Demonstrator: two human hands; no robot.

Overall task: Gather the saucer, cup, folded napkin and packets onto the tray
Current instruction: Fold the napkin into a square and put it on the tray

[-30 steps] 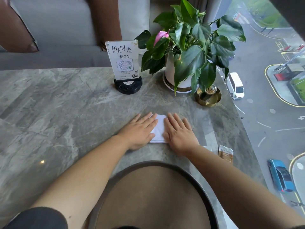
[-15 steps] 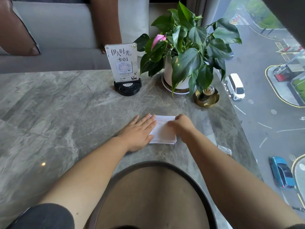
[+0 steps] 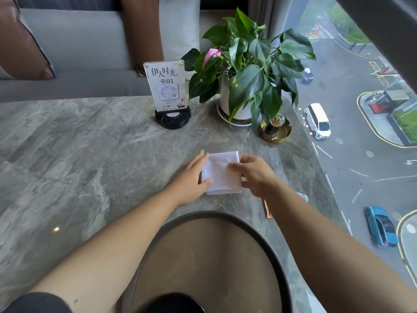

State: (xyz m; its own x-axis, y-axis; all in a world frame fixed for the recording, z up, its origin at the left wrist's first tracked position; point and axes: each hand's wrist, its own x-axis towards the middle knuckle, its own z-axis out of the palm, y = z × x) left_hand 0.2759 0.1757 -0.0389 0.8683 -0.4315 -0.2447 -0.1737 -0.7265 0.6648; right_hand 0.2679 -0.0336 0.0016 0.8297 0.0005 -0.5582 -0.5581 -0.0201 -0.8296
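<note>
A white folded napkin (image 3: 222, 172) lies on the grey marble table (image 3: 90, 166), just beyond the tray. My left hand (image 3: 188, 182) is at its left edge, thumb on the lower left corner and fingers along the side. My right hand (image 3: 257, 175) pinches its right edge, fingers on top. The round brown tray (image 3: 225, 215) with a dark rim sits near me between my forearms. A brown packet (image 3: 267, 208) and a white packet (image 3: 303, 196) peek out from under my right forearm. No saucer or cup is clearly in view.
A potted plant (image 3: 246, 71) in a white pot, a table sign on a black base (image 3: 168, 91) and a small gold dish (image 3: 274, 129) stand along the far edge. The table's right edge runs beside a window over a street. A sofa is beyond.
My right hand lifted off the napkin's top, slid to its right edge and now pinches it. My left hand shifted from lying flat to holding the left edge. More napkin shows.
</note>
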